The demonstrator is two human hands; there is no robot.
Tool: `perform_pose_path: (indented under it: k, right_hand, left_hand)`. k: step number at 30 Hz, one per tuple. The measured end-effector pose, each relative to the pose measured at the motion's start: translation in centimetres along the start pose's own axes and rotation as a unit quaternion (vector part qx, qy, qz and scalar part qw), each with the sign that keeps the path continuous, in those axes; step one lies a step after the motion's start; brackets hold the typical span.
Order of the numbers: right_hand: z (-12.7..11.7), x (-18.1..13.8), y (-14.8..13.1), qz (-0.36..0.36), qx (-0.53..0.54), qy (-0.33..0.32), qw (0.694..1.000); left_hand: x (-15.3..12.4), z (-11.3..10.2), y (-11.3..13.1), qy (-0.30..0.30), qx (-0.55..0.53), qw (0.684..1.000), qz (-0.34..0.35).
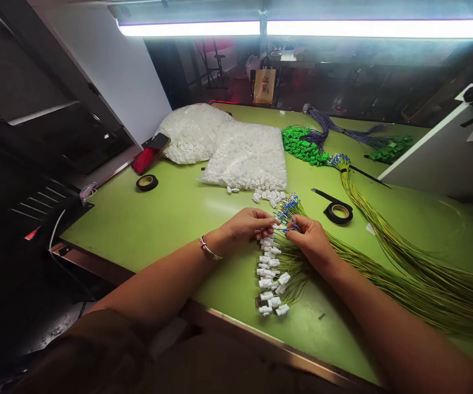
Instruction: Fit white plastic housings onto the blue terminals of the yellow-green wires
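Observation:
My left hand (247, 224) is closed in a pinch on a small white plastic connector (275, 225) at the middle of the green table (170, 213). My right hand (308, 238) is closed on a yellow-green wire with a blue terminal (292, 226), right beside the connector. Under both hands lies a bundle of yellow-green wires (387, 268) with blue-tipped ends (288, 206). Several wires fitted with white connectors (269, 273) lie in a row toward the table's near edge.
Two clear bags of white connectors (246, 156) (193, 133) lie behind, loose ones (267, 195) spilled in front. Two black tape rolls (338, 212) (146, 182), green connectors (302, 145), purple wires (334, 128), a second wire bundle (359, 197), a red-and-black object (148, 155), white panels left and right.

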State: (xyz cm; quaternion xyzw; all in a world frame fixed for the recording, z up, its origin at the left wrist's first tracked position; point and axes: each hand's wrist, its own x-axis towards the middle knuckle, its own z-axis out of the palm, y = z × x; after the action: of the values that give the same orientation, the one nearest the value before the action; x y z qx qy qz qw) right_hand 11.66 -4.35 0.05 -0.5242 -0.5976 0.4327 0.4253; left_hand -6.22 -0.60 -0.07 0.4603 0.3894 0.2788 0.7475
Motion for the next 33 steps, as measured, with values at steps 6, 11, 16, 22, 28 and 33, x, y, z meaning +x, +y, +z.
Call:
perform_pose_path:
  k: [6,11,16,22,28,33]
  right_hand:
    - [0.1,-0.2,0.6,-0.017,-0.002,0.029,0.999]
    - [0.2,-0.3,0.8,-0.022,-0.025,0.028,0.999]
    - [0.4,-0.4,1.2,-0.058,-0.066,0.028,0.996]
    - [0.2,-0.4,1.1,-0.052,-0.064,-0.017,0.996]
    - [-0.5,-0.2,0.8,0.05,0.064,-0.051,0.995]
    - [-1.2,0.1,1.2,0.064,0.092,-0.036,0.993]
  left_hand:
    - [0.3,0.5,-0.4,0.039,-0.044,0.998,0.012]
    - [0.1,1.3,-0.1,0.078,-0.035,0.996,0.015]
    - [0.2,1.7,-0.2,0.109,0.011,0.993,0.03]
    - [0.4,1.5,-0.6,0.09,0.048,0.995,0.025]
    - [-0.8,0.3,0.8,0.001,0.158,0.987,0.004]
    - [-1.5,-2.5,2.7,-0.033,0.383,0.923,0.023]
